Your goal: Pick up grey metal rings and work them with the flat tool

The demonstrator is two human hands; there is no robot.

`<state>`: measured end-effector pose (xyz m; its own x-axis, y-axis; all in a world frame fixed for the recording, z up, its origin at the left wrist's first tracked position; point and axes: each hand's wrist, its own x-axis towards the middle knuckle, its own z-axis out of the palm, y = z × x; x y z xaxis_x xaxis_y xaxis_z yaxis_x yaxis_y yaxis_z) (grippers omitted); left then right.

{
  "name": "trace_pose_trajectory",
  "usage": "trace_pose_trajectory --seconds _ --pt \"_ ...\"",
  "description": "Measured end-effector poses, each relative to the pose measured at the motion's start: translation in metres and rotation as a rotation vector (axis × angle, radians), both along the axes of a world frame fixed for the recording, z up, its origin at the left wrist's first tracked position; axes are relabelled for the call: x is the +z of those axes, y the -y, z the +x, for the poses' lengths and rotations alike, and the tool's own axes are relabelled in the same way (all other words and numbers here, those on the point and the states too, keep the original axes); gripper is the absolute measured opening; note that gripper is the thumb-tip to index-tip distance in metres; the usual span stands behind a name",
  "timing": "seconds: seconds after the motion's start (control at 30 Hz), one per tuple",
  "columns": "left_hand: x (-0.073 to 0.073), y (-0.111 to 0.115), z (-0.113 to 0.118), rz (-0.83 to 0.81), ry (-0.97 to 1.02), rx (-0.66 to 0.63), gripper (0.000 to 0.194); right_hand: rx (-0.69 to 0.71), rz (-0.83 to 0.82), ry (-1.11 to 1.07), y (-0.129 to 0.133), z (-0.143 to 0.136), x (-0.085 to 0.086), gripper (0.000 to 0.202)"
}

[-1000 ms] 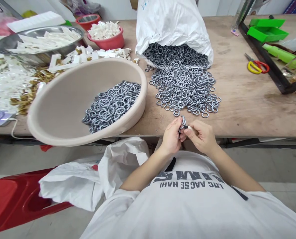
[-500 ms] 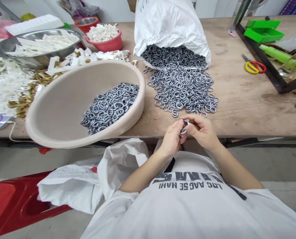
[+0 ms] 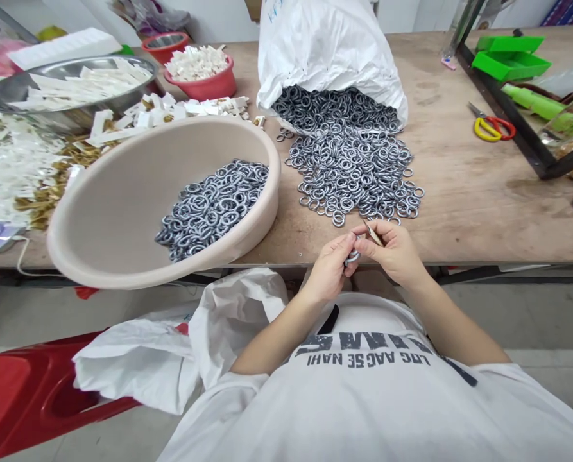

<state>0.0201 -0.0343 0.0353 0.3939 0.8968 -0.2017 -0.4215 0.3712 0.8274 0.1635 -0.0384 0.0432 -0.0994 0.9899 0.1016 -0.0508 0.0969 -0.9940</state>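
Observation:
In front of my chest, close to the table's front edge, my left hand [image 3: 331, 268] pinches a grey ring [image 3: 352, 257]; whether there is more than one I cannot tell. My right hand [image 3: 398, 254] touches the left one at the fingertips. Its fingers are closed around a small, slim, pointed tool [image 3: 374, 235] with a pale side and a dark tip. Just beyond both hands lies a heap of grey rings [image 3: 356, 170], spilling from the mouth of a white sack [image 3: 329, 48]. Left of the hands, a large beige basin [image 3: 117, 212] holds many similar rings.
Red-and-yellow scissors [image 3: 491, 127] lie at the right, beside a black metal frame [image 3: 512, 122] with green trays [image 3: 510, 64]. White plastic pieces fill a steel bowl [image 3: 65, 115] and a red bowl [image 3: 204, 88]. A white bag [image 3: 142, 353] hangs over a red stool [image 3: 11, 391].
The tool in my right hand has turned, so its pale side now shows and its tip points away toward the ring heap. Both hands stay in nearly the same place.

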Motion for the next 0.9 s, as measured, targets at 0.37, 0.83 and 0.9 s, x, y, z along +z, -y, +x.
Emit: trace_pose_trajectory --seconds 0.37,0.83,0.9 --pt "0.004 -0.001 -0.004 0.008 0.030 0.071 0.047 -0.081 0.460 0.667 0.022 0.002 0.003 0.036" --pt "0.002 0.001 -0.012 0.016 0.032 0.045 0.044 -0.410 0.138 1.098 -0.024 0.061 -0.029 0.032" --pt "-0.001 -0.003 -0.013 -0.037 0.042 0.043 0.039 -0.408 0.097 1.218 -0.025 0.066 -0.031 0.029"
